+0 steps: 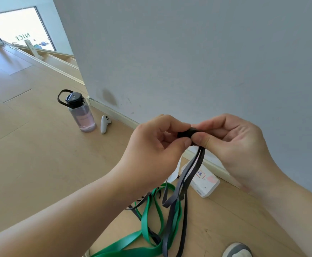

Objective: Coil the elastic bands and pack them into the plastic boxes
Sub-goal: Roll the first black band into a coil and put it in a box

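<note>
A small tight coil of the dark grey elastic band (188,133) sits between both hands at chest height. My left hand (157,145) pinches the coil from the left with thumb and fingers. From the right, my right hand (231,143) pinches it too. The band's loose length (185,184) hangs from the coil down to the wooden floor. A green elastic band (151,216) lies in loops on the floor beneath, tangled with the dark one. A clear plastic box (207,180) with a labelled lid lies on the floor by the wall, partly hidden behind the hanging band.
A clear water bottle (81,112) with a black lid stands by the wall corner, and a white controller (104,124) lies beside it. The grey wall (188,52) and its skirting run close behind my hands. A grey shoe (237,250) shows at the bottom right.
</note>
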